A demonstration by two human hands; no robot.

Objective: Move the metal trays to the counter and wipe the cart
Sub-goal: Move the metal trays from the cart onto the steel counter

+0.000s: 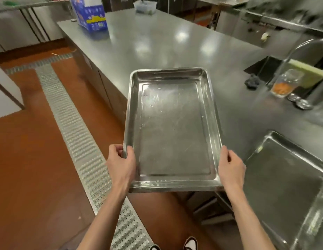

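Down nearest me, my left hand grips the left long rim of a metal tray close to its near corner, thumb hooked over the edge and fingers curled beneath; my right hand holds the opposite rim at the same end, thumb along the top and fingers wrapped under, so the tray sits squarely between both hands; its near end hangs out past the counter edge above the red floor, while its far end reaches over the steel top, though whether it rests there or is held just above I cannot tell; the tray is bare inside, scuffed and shiny. Just right of my right hand a second metal tray lies lower down, tilted across the corner of the view, on what may be the cart; that makes two trays that I can count. Left of me a studded metal drain grate runs along the floor. Farther on, at the right edge of the counter, one glass jar with orange contents stands beside a dark cloth and a curved tap over a sink; at the far end sit one blue printed bag and one clear plastic tub.
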